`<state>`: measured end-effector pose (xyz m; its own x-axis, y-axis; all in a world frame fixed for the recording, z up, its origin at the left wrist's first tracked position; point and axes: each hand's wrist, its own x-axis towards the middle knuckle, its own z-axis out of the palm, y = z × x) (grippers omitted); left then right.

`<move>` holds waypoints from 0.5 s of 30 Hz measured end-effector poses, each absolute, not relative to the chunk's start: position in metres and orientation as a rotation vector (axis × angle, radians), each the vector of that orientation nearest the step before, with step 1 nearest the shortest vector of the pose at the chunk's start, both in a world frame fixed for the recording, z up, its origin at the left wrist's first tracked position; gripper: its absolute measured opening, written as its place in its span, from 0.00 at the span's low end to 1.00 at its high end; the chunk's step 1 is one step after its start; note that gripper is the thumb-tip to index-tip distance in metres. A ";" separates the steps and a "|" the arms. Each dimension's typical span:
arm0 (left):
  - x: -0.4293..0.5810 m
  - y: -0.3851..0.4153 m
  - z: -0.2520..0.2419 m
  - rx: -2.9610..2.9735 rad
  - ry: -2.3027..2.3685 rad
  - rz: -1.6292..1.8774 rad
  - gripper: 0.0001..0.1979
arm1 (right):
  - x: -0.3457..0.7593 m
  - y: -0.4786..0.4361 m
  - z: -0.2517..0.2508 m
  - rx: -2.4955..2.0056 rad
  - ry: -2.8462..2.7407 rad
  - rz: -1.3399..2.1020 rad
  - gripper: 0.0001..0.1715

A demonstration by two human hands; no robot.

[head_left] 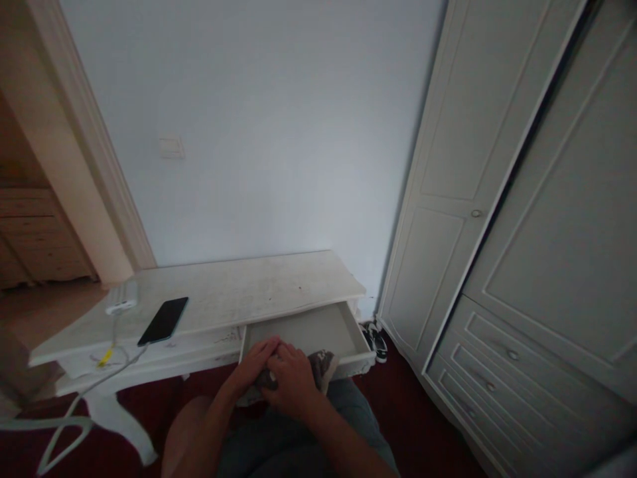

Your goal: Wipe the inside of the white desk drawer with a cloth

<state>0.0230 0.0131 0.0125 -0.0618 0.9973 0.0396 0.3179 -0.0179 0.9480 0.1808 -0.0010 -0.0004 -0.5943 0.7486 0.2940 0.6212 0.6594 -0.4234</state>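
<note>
Handling step imo: left hand (pixel 256 362), right hand (pixel 294 380) over brown-and-white patterned cloth (pixel 322 365), front edge of white wooden bench (pixel 239 282). Grip closure hidden, can't tell. Next move probably needs firm pinch.

Patterned cloth (pixel 324 366): matt textile. Counter (pixel 249 284): painted wood by its look, matt, scuffed. Drawer (pixel 321 326): smooth, matt interior. Phone (pixel 164 320): glossy screen. Cable (pixel 44 422): smooth plastic. Wardrobe (pixel 448 153): satin-like panels; I read its knob (pixel 476 214) as metal. Wall (pixel 273 133): smooth, matt.
</note>
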 end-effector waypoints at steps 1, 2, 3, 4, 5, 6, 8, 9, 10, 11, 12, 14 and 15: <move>0.023 0.013 0.012 1.431 1.478 1.100 0.33 | 0.181 -0.001 0.000 -1.070 -2.431 0.379 0.31; 0.023 0.013 0.012 1.427 1.476 1.089 0.34 | 0.181 -0.001 0.000 -1.071 -2.433 0.370 0.31; 0.022 0.013 0.012 1.421 1.479 1.080 0.33 | 0.181 -0.001 -0.001 -1.076 -2.434 0.360 0.31; 0.022 0.012 0.012 1.414 1.492 1.076 0.33 | 0.181 -0.001 -0.001 -1.084 -2.436 0.351 0.30; 0.022 0.012 0.013 1.408 1.508 1.070 0.33 | 0.180 -0.001 -0.001 -1.094 -2.440 0.344 0.30; 0.022 0.011 0.014 1.403 1.527 1.064 0.33 | 0.180 -0.002 -0.001 -1.105 -2.443 0.338 0.30; 0.022 0.010 0.015 1.398 1.554 1.048 0.34 | 0.180 -0.002 -0.001 -1.122 -2.443 0.330 0.30; 0.022 0.010 0.015 1.397 1.561 1.041 0.35 | 0.180 -0.002 -0.001 -1.123 -2.442 0.326 0.30; 0.022 0.009 0.015 1.397 1.563 1.032 0.36 | 0.180 -0.003 -0.001 -1.121 -2.444 0.325 0.31; 0.022 0.009 0.015 1.396 1.561 1.024 0.36 | 0.180 -0.003 0.000 -1.121 -2.446 0.324 0.31; 0.022 0.009 0.014 1.394 1.561 1.018 0.37 | 0.180 -0.003 0.000 -1.122 -2.451 0.324 0.31; 0.021 0.008 0.014 1.381 1.571 1.016 0.40 | 0.181 -0.002 0.001 -1.126 -2.461 0.328 0.31; 0.021 0.008 0.013 1.375 1.577 1.018 0.41 | 0.181 -0.002 0.002 -1.128 -2.466 0.332 0.31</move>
<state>0.0206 0.0083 0.0132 -0.0973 0.9936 -0.0572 0.3575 0.0885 0.9297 0.1810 -0.0024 0.0016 -0.5901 0.7632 0.2634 0.6663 0.6446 -0.3748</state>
